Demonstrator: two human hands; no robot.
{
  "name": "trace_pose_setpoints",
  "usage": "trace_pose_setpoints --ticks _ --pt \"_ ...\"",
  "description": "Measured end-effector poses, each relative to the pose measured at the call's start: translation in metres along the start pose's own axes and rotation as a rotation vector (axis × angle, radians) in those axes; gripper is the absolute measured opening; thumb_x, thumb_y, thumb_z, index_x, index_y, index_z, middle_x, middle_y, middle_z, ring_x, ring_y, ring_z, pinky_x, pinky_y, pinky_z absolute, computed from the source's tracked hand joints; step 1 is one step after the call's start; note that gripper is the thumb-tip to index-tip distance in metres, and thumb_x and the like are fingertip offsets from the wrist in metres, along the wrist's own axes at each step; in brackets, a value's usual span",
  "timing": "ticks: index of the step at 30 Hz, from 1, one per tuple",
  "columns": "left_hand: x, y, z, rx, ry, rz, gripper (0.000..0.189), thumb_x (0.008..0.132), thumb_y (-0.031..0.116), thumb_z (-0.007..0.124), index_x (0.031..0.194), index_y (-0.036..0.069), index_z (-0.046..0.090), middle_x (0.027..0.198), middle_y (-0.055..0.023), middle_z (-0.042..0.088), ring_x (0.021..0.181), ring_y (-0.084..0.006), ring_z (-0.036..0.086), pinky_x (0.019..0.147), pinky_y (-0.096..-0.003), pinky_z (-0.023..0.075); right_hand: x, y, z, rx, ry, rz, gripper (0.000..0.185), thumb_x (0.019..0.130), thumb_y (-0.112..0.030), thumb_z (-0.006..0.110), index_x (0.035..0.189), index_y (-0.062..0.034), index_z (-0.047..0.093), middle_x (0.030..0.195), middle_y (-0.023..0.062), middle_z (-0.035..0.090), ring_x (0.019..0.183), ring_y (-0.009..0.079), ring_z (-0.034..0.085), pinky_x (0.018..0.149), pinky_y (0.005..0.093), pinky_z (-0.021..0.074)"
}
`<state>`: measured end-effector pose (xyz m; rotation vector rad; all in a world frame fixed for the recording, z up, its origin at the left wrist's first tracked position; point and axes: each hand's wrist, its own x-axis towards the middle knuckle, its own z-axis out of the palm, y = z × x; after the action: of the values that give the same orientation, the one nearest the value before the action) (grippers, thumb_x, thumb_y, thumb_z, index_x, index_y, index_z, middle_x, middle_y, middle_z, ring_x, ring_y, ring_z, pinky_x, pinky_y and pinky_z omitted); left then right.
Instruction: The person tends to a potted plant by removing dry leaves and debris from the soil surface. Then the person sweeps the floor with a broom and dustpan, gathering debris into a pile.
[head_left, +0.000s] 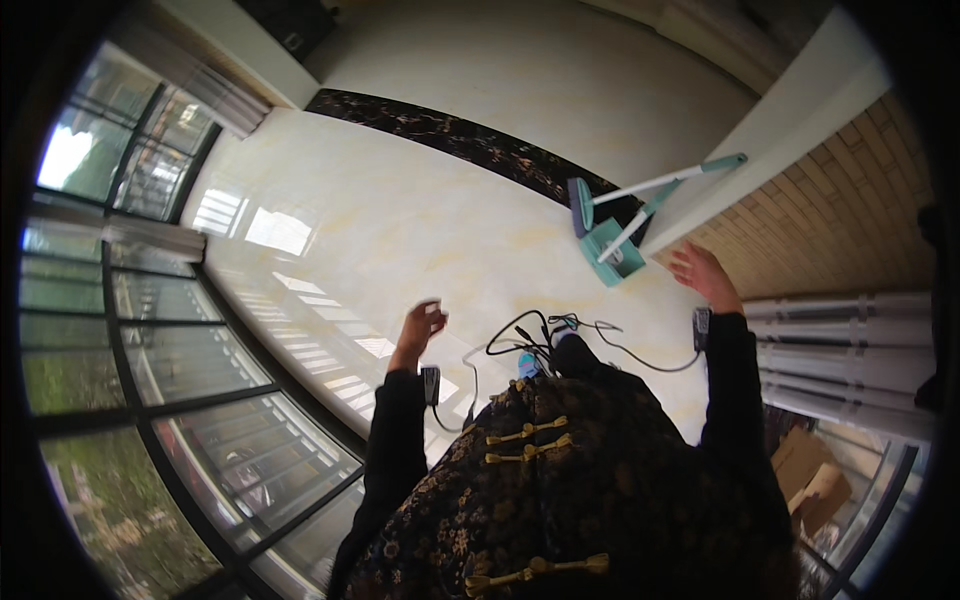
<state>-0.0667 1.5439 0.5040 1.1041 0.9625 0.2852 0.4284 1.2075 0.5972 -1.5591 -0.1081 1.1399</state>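
My left hand (422, 330) is raised over the pale tiled floor (420, 217) with nothing in it, its fingers curved and partly spread. On the other side, my right hand (703, 274) is held up near the corner of the brick-patterned wall, fingers apart and empty. Just past it, a teal dustpan (611, 251) and a broom (580, 206) with a white and teal handle stand by the wall's end. Small devices with black cables are worn at both wrists. The cables (525, 337) hang together before my patterned black jacket.
Large dark-framed windows (195, 322) with tied curtains run along the left. A dark marble strip (450, 139) crosses the floor ahead. Grey curtains (840, 352) hang at the right, with a cardboard box (810, 476) below them.
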Motion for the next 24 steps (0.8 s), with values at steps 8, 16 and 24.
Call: trace_pose_setpoints --ticks 8,16,24 --pt "0.135 0.159 0.122 0.235 -0.424 0.030 0.035 0.087 0.014 0.054 0.121 0.006 0.050 0.093 -0.0049 0.062 0.088 -0.0132 0.058 0.082 -0.0291 0.0470 0.100 -0.021 0.037 0.208 0.044 0.078 0.074 0.080 -0.049 0.063 0.136 -0.0148 0.028 0.124 0.0143 0.046 0.104 0.0283 0.053 0.085 0.0428 0.0446" --pt "0.252 0.246 0.236 0.395 -0.688 -0.121 0.035 0.091 0.014 0.051 0.125 0.010 0.049 0.102 -0.0031 0.059 0.091 -0.0113 0.054 0.082 -0.0280 0.0448 0.174 -0.025 0.027 0.198 0.232 0.112 0.067 0.076 -0.037 0.072 0.131 -0.0193 0.039 0.082 -0.0012 0.059 0.076 0.0088 0.055 0.060 0.0309 0.0418" --pt "0.341 0.240 0.415 0.490 -1.052 -0.291 0.044 0.093 0.027 0.049 0.135 0.015 0.038 0.108 -0.0083 0.059 0.089 -0.0131 0.056 0.080 -0.0303 0.0467 0.188 -0.012 0.023 -0.094 0.376 0.065 0.073 0.066 -0.044 0.074 0.121 -0.0030 0.047 0.105 0.0171 0.059 0.088 0.0270 0.062 0.062 0.0346 0.0525"
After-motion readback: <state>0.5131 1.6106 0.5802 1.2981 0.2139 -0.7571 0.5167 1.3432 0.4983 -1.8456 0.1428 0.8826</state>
